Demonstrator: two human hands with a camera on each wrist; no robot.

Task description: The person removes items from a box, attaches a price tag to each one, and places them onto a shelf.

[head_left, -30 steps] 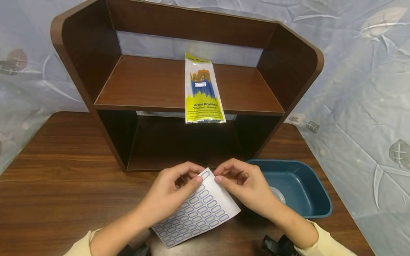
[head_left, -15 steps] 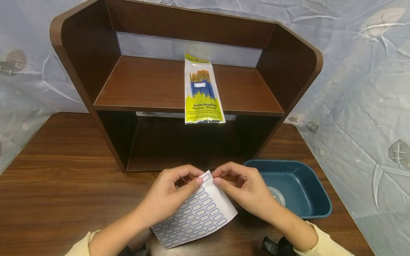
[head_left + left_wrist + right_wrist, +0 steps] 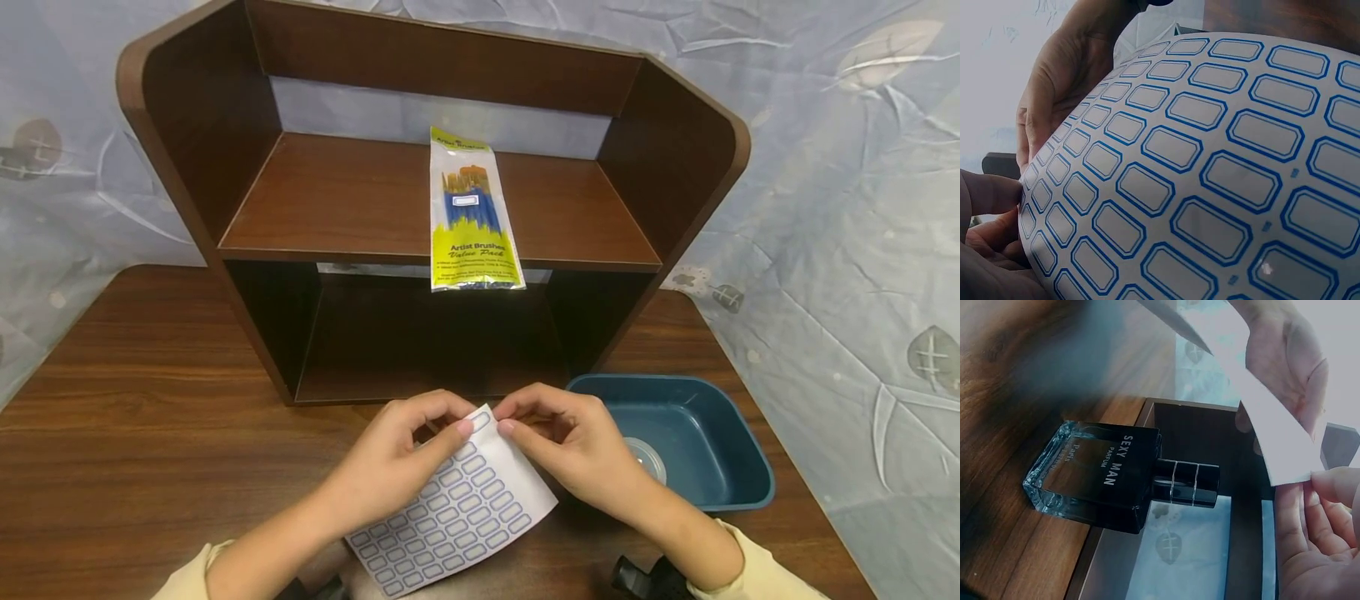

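Note:
A white sheet of blue-bordered labels (image 3: 465,500) is held up between both hands, tilted, one corner pointing toward the shelf. My left hand (image 3: 397,462) grips it near that corner, thumb on top beside a single label. Just across from it, the thumb and index finger of my right hand (image 3: 581,442) pinch the corner's right edge. In the left wrist view, rows of labels fill most of the curved sheet (image 3: 1172,150). A dark perfume bottle (image 3: 1097,475) with a black cap appears in the right wrist view, hidden in the head view.
A brown two-tier shelf (image 3: 337,200) stands behind the hands. On its upper board lies a paintbrush pack (image 3: 476,242) bearing one small label, its lower end overhanging the edge. A blue basin (image 3: 720,450) with a clear round item (image 3: 647,460) sits to the right on the wooden table (image 3: 150,400).
The hands and the sheet have come down slightly in the head view, and the sheet's lower edge has shifted a little down and left. Both hands keep their hold at the corner.

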